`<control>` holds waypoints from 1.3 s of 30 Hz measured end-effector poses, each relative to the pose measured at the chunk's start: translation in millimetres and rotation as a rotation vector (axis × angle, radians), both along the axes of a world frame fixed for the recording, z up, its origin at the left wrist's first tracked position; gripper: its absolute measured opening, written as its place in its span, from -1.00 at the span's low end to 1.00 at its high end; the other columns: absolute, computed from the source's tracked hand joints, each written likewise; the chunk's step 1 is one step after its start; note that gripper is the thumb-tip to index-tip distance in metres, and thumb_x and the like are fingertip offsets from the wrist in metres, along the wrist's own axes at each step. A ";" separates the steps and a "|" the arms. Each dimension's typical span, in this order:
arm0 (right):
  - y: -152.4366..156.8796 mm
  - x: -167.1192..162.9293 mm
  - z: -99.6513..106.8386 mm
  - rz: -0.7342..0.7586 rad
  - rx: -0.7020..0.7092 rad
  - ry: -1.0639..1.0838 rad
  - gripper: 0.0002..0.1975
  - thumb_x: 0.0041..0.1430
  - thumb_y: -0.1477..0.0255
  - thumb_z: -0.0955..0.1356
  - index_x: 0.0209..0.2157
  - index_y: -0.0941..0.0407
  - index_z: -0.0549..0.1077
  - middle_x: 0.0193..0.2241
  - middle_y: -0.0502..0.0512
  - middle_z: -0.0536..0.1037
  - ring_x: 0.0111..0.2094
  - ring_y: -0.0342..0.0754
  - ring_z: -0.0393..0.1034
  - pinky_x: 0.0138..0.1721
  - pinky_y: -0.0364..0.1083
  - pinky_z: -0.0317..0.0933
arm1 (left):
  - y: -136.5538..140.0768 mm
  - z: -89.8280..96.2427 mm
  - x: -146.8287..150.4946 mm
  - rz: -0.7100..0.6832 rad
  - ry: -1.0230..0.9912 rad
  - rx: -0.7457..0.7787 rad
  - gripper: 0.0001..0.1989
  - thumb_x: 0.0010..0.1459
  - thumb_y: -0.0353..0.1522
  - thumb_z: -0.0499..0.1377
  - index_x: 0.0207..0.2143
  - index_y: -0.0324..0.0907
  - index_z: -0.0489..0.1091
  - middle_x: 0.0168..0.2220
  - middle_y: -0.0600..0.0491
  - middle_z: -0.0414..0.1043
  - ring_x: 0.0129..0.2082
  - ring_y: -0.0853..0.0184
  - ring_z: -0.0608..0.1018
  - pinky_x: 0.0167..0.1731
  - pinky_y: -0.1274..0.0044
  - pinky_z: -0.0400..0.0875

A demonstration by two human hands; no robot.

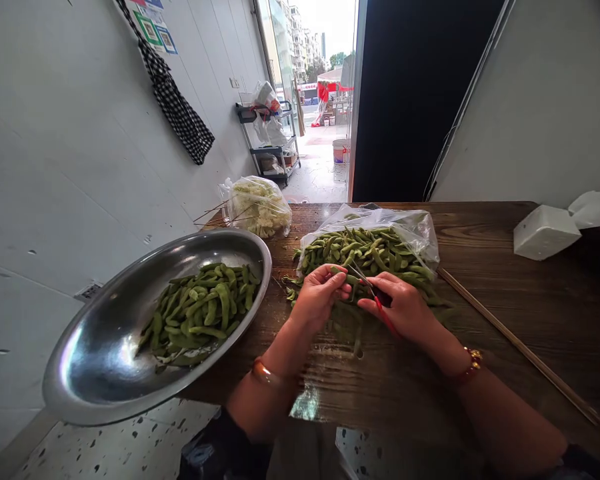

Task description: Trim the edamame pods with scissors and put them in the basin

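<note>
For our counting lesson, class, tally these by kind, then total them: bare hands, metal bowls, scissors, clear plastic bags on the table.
Bare hands: 2 (left hand, right hand)
Metal bowl: 1
Scissors: 1 pair
Clear plastic bags: 2 (pod bag, pale vegetable bag)
Total: 6

Forearms (287, 350) stretched forward; left hand (323, 291) pinched, right hand (405, 310) curled, close together.

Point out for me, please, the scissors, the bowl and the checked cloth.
Scissors (379, 304): head view, on the red handle.
Bowl (107, 347): head view, on the bare metal inside, left of the pods (207, 307).
Checked cloth (174, 100): head view, on its hanging middle part.
</note>
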State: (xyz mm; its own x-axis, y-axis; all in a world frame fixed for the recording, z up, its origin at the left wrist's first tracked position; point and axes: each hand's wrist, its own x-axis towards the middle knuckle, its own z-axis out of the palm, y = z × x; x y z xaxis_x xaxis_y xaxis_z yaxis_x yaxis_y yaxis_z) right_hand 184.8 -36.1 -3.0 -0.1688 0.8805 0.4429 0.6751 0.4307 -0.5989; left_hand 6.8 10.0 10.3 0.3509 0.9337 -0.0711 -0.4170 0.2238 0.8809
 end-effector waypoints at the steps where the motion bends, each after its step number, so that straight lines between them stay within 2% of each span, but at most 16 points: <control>1: -0.6 -1.1 -0.3 -0.007 -0.003 -0.012 -0.62 0.11 0.17 0.38 -0.12 0.12 0.47 -0.31 0.10 0.48 -0.34 -0.03 0.42 -0.28 -0.05 0.32 | -0.6 0.3 0.5 -0.007 -0.030 -0.031 -0.71 -0.14 -0.35 0.38 -0.36 -0.28 0.42 -0.55 0.14 0.41 -0.55 0.51 0.48 -0.53 0.68 0.36; 8: -4.2 -4.8 2.5 -0.031 -0.025 -0.057 -0.61 0.09 0.21 0.40 -0.10 0.13 0.45 -0.27 0.09 0.47 -0.30 -0.02 0.42 -0.23 -0.04 0.32 | -4.3 -0.3 4.1 -0.037 -0.118 -0.101 -0.71 -0.16 -0.40 0.40 -0.38 -0.29 0.40 -0.52 0.11 0.45 -0.50 0.47 0.55 -0.46 0.68 0.44; 14: -2.8 -4.5 0.0 -0.022 0.061 0.007 -0.63 0.15 0.17 0.35 -0.14 0.16 0.45 -0.34 0.10 0.45 -0.34 -0.03 0.39 -0.29 -0.06 0.30 | -8.0 -5.1 9.1 -0.059 -0.107 -0.106 -0.66 -0.19 -0.36 0.41 -0.37 -0.31 0.40 -0.49 0.08 0.48 -0.52 0.44 0.54 -0.48 0.64 0.44; 21: -2.1 -2.8 -2.5 -0.008 0.027 -0.047 -0.69 0.17 0.22 0.35 -0.15 0.14 0.46 -0.35 0.11 0.46 -0.33 -0.02 0.40 -0.28 -0.06 0.29 | -6.6 -3.8 8.9 0.000 0.062 0.007 -0.69 -0.12 -0.30 0.36 -0.39 -0.28 0.36 -0.55 0.13 0.42 -0.67 0.56 0.38 -0.69 0.70 0.22; 31: -0.3 -2.8 -5.4 -0.006 0.031 -0.091 -0.68 0.18 0.20 0.34 -0.18 0.15 0.46 -0.34 0.14 0.48 -0.31 0.01 0.41 -0.26 -0.04 0.29 | -3.9 -1.4 10.9 0.036 0.083 0.037 -0.67 -0.13 -0.25 0.36 -0.42 -0.27 0.34 -0.61 0.19 0.29 -0.70 0.59 0.26 -0.72 0.69 0.14; 33: 0.9 -1.3 -4.7 -0.009 0.049 -0.067 -0.67 0.18 0.19 0.34 -0.19 0.16 0.47 -0.36 0.13 0.48 -0.34 0.00 0.40 -0.28 -0.05 0.28 | -3.1 -0.5 9.6 0.068 0.092 0.052 -0.68 -0.09 -0.24 0.34 -0.43 -0.25 0.32 -0.60 0.20 0.28 -0.69 0.59 0.27 -0.69 0.69 0.17; 36: 2.3 3.0 0.1 -0.058 0.096 0.005 -0.64 0.17 0.16 0.34 -0.16 0.16 0.46 -0.38 0.11 0.48 -0.36 -0.02 0.39 -0.29 -0.06 0.27 | -1.2 0.9 6.3 0.110 0.099 0.082 -0.73 0.00 -0.25 0.26 -0.44 -0.23 0.27 -0.49 0.15 0.35 -0.59 0.53 0.39 -0.56 0.65 0.31; 39: 2.9 7.5 5.2 -0.105 0.125 0.047 -0.64 0.19 0.15 0.32 -0.16 0.14 0.47 -0.37 0.11 0.49 -0.34 -0.01 0.40 -0.27 -0.05 0.27 | 0.4 0.2 4.3 0.054 0.196 0.141 -0.81 0.11 -0.26 0.14 -0.42 -0.21 0.26 -0.46 0.13 0.35 -0.58 0.50 0.39 -0.54 0.61 0.30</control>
State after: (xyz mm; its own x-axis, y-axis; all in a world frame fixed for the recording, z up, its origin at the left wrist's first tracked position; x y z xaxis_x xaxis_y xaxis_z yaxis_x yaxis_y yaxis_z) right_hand 192.4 -33.1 2.2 -0.0555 0.8298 0.5553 0.6924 0.4327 -0.5774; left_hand 11.1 10.4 10.5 0.2922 0.9563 -0.0003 -0.2429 0.0745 0.9672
